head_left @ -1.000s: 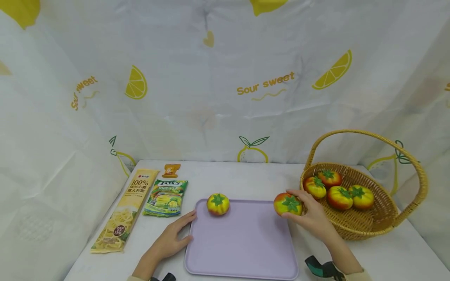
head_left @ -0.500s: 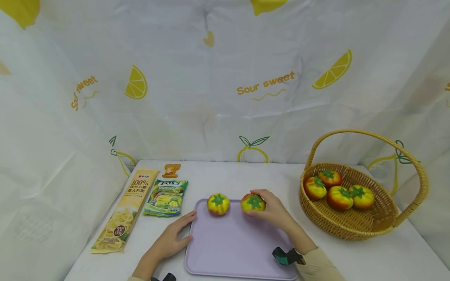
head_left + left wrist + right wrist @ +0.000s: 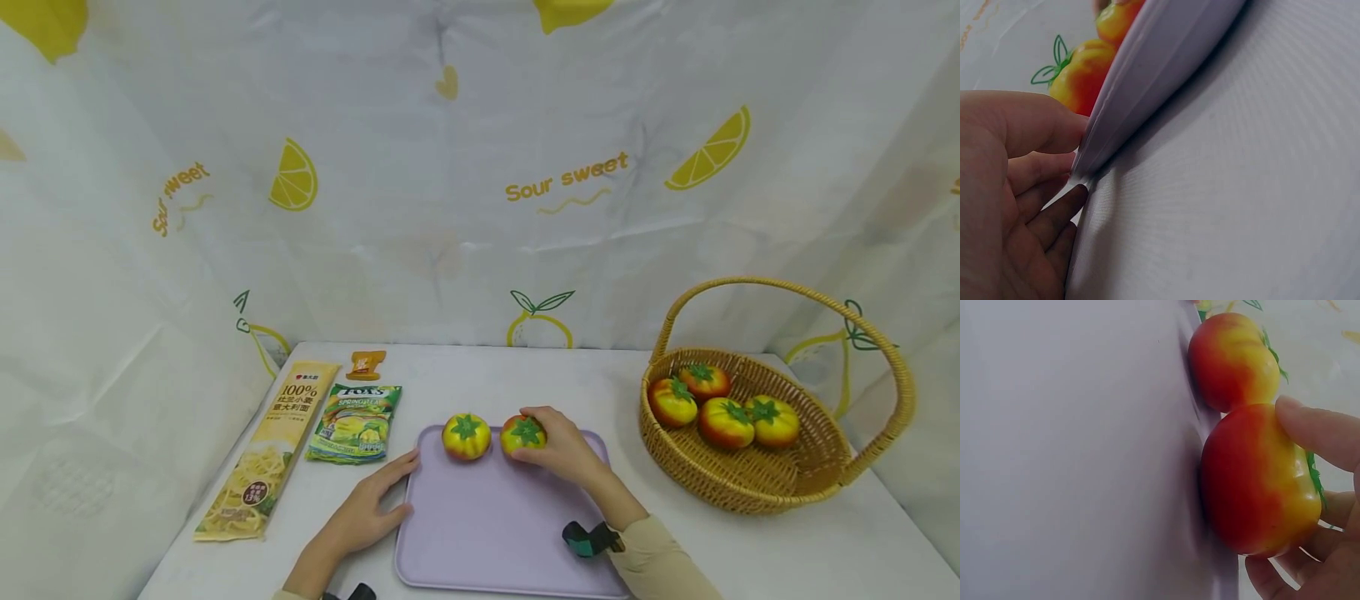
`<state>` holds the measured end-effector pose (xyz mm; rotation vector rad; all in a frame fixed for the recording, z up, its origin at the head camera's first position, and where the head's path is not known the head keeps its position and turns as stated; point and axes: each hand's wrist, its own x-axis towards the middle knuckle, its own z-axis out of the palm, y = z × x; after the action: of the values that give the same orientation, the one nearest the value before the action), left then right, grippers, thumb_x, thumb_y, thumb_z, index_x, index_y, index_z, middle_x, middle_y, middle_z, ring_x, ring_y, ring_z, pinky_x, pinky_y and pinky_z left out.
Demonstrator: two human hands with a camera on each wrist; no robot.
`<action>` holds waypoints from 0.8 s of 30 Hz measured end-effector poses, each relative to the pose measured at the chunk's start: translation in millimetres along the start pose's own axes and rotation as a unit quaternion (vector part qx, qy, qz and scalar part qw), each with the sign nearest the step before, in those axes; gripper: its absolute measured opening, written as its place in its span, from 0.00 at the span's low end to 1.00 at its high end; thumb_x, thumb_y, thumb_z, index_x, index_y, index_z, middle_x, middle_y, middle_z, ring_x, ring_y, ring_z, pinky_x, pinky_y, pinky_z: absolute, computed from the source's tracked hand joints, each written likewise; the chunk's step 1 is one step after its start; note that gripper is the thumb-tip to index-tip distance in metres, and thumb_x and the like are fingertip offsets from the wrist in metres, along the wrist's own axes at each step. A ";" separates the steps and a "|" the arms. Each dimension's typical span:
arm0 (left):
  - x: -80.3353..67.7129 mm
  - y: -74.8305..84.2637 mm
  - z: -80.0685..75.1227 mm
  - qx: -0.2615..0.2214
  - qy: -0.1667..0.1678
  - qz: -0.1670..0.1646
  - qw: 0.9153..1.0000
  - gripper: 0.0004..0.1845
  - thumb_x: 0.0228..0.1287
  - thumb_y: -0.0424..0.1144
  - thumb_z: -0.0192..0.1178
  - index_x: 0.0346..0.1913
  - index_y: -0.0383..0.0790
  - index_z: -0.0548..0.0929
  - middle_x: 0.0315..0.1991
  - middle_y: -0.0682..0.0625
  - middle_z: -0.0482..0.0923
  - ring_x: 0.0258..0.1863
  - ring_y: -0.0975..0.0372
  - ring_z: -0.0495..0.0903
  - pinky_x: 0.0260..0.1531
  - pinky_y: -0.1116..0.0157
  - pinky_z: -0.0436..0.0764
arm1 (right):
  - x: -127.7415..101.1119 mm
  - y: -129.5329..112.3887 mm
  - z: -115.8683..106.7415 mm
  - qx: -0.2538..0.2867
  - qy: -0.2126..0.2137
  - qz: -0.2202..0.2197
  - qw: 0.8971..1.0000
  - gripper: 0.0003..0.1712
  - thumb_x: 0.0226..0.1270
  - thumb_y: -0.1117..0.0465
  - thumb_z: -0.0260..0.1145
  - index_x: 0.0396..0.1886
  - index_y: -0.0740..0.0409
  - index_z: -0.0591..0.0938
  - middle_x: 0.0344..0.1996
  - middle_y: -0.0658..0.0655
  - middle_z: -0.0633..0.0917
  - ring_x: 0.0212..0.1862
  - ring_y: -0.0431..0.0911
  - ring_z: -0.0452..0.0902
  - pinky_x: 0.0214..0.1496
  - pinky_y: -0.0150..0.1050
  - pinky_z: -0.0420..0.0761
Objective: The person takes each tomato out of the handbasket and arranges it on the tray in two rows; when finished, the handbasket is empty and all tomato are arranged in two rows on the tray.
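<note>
second tomato set down beside the first on the lilac tray

the right hand (image 3: 564,451) rests on the lilac tray (image 3: 495,533) with its fingers (image 3: 1316,428) curled round a red-and-yellow toy tomato (image 3: 522,433); the thumb lies over the top and the other fingers wrap its underside, as the right wrist view shows. the held tomato sits on the tray's far part, just beside a second tomato (image 3: 466,436) to its left; in the right wrist view the two look to be touching or nearly so. both stand with their green stalks up.

the left hand (image 3: 372,504) lies flat on the white worktop (image 3: 787,550) against the tray's left edge, fingers relaxed and grasping nothing, the thumb pressed to the rim in the left wrist view.

to the right, well apart from the tray, a wicker basket (image 3: 780,487) with a tall handle holds four more tomatoes. left of the tray lie a green snack bag (image 3: 355,422), a long yellow noodle packet (image 3: 268,446) and a small orange sachet (image 3: 365,363).
</note>
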<state>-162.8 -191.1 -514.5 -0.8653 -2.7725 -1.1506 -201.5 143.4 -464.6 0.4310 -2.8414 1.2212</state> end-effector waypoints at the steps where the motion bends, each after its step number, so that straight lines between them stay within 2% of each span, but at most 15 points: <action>1: 0.0 0.0 -0.2 -0.002 -0.002 -0.003 1.000 0.30 0.58 0.44 0.62 0.65 0.43 0.72 0.70 0.54 0.64 0.68 0.57 0.64 0.68 0.55 0.66 | 0.5 0.0 0.6 0.000 0.000 0.001 1.000 0.39 0.50 0.50 0.75 0.60 0.62 0.74 0.55 0.61 0.78 0.55 0.54 0.74 0.57 0.54 0.77; 10: 0.9 -1.3 0.8 0.009 0.012 0.021 1.000 0.29 0.57 0.42 0.61 0.64 0.39 0.72 0.69 0.49 0.66 0.67 0.53 0.67 0.66 0.54 0.67 | 1.2 -2.4 1.5 0.007 -0.006 0.009 1.000 0.40 0.52 0.50 0.74 0.62 0.63 0.73 0.58 0.62 0.77 0.56 0.55 0.74 0.58 0.54 0.77; 24: 0.9 1.5 -0.6 0.007 0.006 0.016 1.000 0.30 0.56 0.41 0.62 0.64 0.39 0.72 0.69 0.49 0.66 0.67 0.53 0.66 0.66 0.53 0.67 | 0.1 0.7 0.6 0.009 -0.017 0.015 1.000 0.42 0.51 0.49 0.74 0.63 0.64 0.71 0.59 0.63 0.76 0.57 0.55 0.73 0.59 0.53 0.76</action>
<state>-162.9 -190.2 -512.8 -0.8970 -2.7432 -1.1270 -201.7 143.5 -465.5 0.4142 -2.8769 1.2583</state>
